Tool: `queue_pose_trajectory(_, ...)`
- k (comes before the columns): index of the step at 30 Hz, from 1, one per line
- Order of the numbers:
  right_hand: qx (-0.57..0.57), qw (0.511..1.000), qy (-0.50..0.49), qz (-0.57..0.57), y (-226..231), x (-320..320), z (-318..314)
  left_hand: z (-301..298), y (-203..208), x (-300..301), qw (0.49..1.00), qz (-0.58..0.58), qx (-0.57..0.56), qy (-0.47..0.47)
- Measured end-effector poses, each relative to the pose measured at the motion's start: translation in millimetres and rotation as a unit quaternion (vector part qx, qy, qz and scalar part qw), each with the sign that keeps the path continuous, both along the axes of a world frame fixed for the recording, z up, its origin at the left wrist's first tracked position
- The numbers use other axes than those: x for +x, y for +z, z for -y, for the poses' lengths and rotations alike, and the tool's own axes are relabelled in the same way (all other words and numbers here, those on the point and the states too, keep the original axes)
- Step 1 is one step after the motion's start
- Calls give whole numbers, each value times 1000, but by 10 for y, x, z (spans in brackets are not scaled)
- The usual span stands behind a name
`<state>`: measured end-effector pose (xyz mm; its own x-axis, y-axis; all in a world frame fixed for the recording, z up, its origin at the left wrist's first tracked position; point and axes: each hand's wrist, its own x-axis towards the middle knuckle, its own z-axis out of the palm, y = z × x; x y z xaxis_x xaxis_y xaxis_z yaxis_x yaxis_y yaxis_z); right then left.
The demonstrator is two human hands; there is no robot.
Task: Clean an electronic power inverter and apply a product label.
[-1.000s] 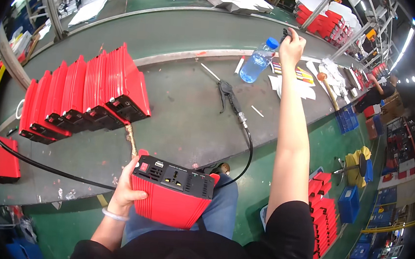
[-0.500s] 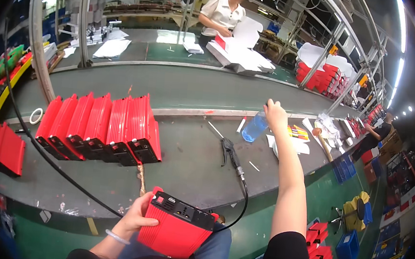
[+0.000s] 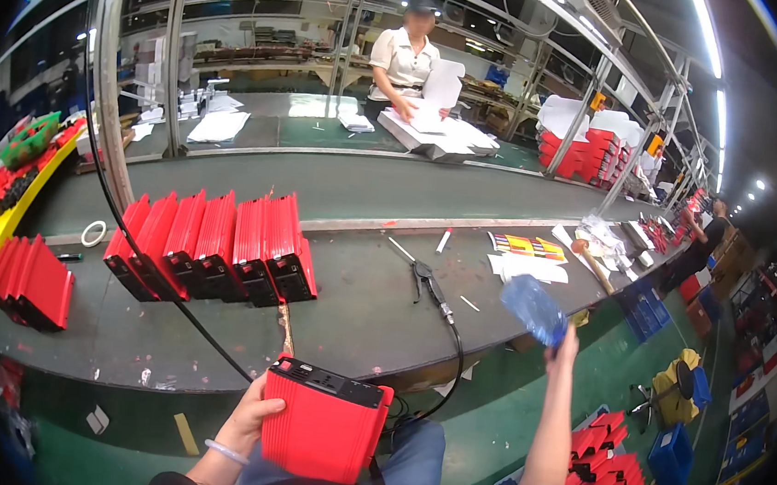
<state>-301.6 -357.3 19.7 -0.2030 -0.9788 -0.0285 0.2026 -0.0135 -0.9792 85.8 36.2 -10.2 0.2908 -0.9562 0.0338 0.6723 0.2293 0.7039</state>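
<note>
My left hand (image 3: 252, 413) grips the left side of a red power inverter (image 3: 318, 432) above my lap. Its case is ribbed, and the black end panel with a socket and a red switch faces up. Out to the right, over the bench edge, my right hand (image 3: 565, 344) is closed around the neck end of a clear blue bottle (image 3: 531, 303). The bottle is tilted, its base up toward the bench and slightly blurred. An air blow gun (image 3: 428, 283) with a black hose lies on the bench between my hands.
Several red inverters (image 3: 213, 241) stand in a row at the bench's left, with more (image 3: 29, 280) farther left. Labels (image 3: 527, 246), a marker (image 3: 444, 240) and a mallet (image 3: 593, 263) lie at the right. A crate of red inverters (image 3: 613, 475) sits low right. Opposite, a person handles white boxes (image 3: 435, 134).
My right hand has lifted the bottle off the bench and swung it right and toward me, tipping it over. My left hand still holds the inverter, now more upright.
</note>
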Motion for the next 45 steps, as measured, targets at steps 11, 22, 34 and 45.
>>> queue_pose_trajectory(11,375,647,149,647,-1205,83,-2233,-166,-178,-175,996,-80,28,-24)
queue_pose_trajectory(22,111,928,160,317,-45,460,-51,19,-235,-33,989,-139,44,5)
queue_pose_trajectory(34,-388,587,-14,-710,823,2033,1584,266,-215,144,991,-117,35,55)
queue_pose_trajectory(45,-242,725,150,-627,897,1927,2658,498,105,113,991,12,76,111)
